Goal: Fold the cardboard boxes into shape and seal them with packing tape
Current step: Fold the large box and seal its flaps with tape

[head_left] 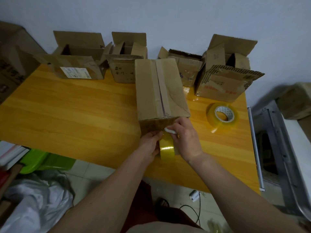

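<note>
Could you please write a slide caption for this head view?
Both hands press a tape strip onto a closed box; tape roll beside it.

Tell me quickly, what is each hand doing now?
Left hand: closed, pinching the tape strip at the box.
Right hand: closed on a small white object.

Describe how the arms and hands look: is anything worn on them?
Both forearms are bare as far as the picture shows: no sleeves, no gloves. No watch, ring or bracelet shows on the left hand or the right hand. No markings are visible on either arm.
</note>
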Motion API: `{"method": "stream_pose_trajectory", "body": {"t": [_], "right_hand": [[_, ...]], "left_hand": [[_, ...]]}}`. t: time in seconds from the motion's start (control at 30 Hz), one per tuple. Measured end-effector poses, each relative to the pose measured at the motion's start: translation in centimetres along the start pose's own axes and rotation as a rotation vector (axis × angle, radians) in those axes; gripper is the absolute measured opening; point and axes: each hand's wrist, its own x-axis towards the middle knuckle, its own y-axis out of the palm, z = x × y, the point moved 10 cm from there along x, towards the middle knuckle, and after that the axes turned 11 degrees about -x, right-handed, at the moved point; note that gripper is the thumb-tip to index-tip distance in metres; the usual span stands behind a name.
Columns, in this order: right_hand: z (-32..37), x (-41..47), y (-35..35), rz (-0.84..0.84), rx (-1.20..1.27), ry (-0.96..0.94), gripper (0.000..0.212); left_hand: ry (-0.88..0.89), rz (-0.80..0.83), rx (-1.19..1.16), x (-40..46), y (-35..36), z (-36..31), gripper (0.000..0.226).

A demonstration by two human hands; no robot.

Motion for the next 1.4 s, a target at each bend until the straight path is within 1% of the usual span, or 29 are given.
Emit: {"method": "stream_pose_trajectory", "body": {"t": [0.17,0.27,0.3,0.33,0.4,0.43,0.47,0.53,0.6,0.67,0.7,0.73,0.8,0.83,0.87,0.9,0.93,1.0,1.03,1.07,1.1,1.13,1.2,1.27,1.3,1.33,1.4], "right_hand": [[-2.5,-0.4,-0.6,0.012,-0.028,0.092,0.013],[-6.6,-2.1,-1.3,0.005,0.054,0.219,0.011],[-8.5,-3.2,-0.9,0.015,0.114,0.319,0.011],[-10.7,-4.5,-0.3,0.035,0.181,0.468,0.012],[-14.7,-8.0,2.2,0.122,0.296,0.815,0.012],[-15.9,-9.6,3.5,0.176,0.319,0.931,0.011],[-16.5,-10.8,4.7,0.223,0.326,0.995,0.008],[-17.3,-12.2,6.3,0.264,0.350,1.089,0.005],[-17.7,-12.7,7.3,0.316,0.354,1.140,0.015],[-17.3,-11.8,7.6,0.390,0.332,1.095,0.030],[-16.7,-10.6,6.9,0.385,0.279,1.014,0.036],[-15.7,-8.8,5.3,0.312,0.174,0.871,0.040],[-10.9,-4.2,0.8,0.065,-0.070,0.423,0.046],[-7.7,-2.5,-0.8,-0.027,-0.154,0.198,0.051],[-5.0,-1.1,-1.6,-0.053,-0.210,0.016,0.055],[-3.1,0.1,-1.5,-0.014,-0.256,-0.106,0.059],[-2.0,1.2,-0.8,0.072,-0.301,-0.167,0.062],[-1.4,2.7,1.4,0.287,-0.410,-0.186,0.068],[-1.6,3.1,2.1,0.361,-0.441,-0.163,0.070],[-1.8,3.4,2.5,0.389,-0.457,-0.143,0.071],[-1.8,3.6,2.5,0.379,-0.454,-0.135,0.071],[-1.6,3.6,1.9,0.334,-0.418,-0.125,0.071],[-1.3,3.1,-0.7,0.155,-0.223,-0.057,0.068],[-2.6,1.5,-2.9,-0.005,0.028,0.091,0.056],[-3.4,0.5,-3.2,-0.008,0.154,0.184,0.047],[-4.2,-0.6,-2.6,0.052,0.286,0.291,0.040],[-5.1,-2.6,-0.7,0.227,0.568,0.492,0.030]], "left_hand": [[0.001,0.010,0.041,-0.1,-0.3,-0.1,0.009],[0.000,0.021,0.054,-0.2,-0.4,-0.2,0.008],[0.001,0.018,0.054,-0.2,-0.5,-0.3,0.009],[0.001,0.020,0.051,-0.2,-0.5,-0.3,0.010],[-0.001,0.023,0.051,-0.2,-0.3,-0.3,0.011],[-0.001,0.016,0.053,-0.2,-0.4,-0.3,0.011],[0.002,0.004,0.054,-0.3,-0.4,-0.3,0.010],[0.010,-0.012,0.064,-0.3,-0.5,-0.4,0.009],[0.023,-0.025,0.080,-0.2,-0.7,-0.6,0.008],[0.039,-0.048,0.092,-0.2,-1.0,-0.7,0.011],[0.046,-0.060,0.100,-0.2,-1.1,-0.8,0.012],[0.051,-0.068,0.111,-0.2,-1.1,-0.9,0.012],[0.054,-0.079,0.143,-0.2,-1.1,-0.8,0.008],[0.055,-0.090,0.175,-0.2,-1.2,-0.7,0.006],[0.064,-0.106,0.214,-0.3,-1.5,-0.8,0.005],[0.080,-0.118,0.250,-0.4,-1.7,-0.9,0.005],[0.098,-0.122,0.269,-0.5,-1.8,-1.0,0.006],[0.113,-0.110,0.280,-0.8,-2.0,-1.0,0.007],[0.116,-0.100,0.286,-0.9,-2.0,-1.1,0.007],[0.122,-0.091,0.294,-1.2,-2.0,-1.2,0.008],[0.133,-0.081,0.297,-1.5,-1.9,-1.4,0.008],[0.147,-0.069,0.300,-2.0,-1.9,-1.6,0.009],[0.181,-0.050,0.328,-2.9,-1.8,-2.1,0.011],[0.223,-0.023,0.343,-3.8,-1.4,-2.6,0.009],[0.246,-0.007,0.340,-4.3,-1.0,-2.9,0.008],[0.266,0.009,0.334,-4.7,-0.5,-3.1,0.005],[0.319,0.023,0.343,-5.5,0.8,-3.5,0.004]]}}
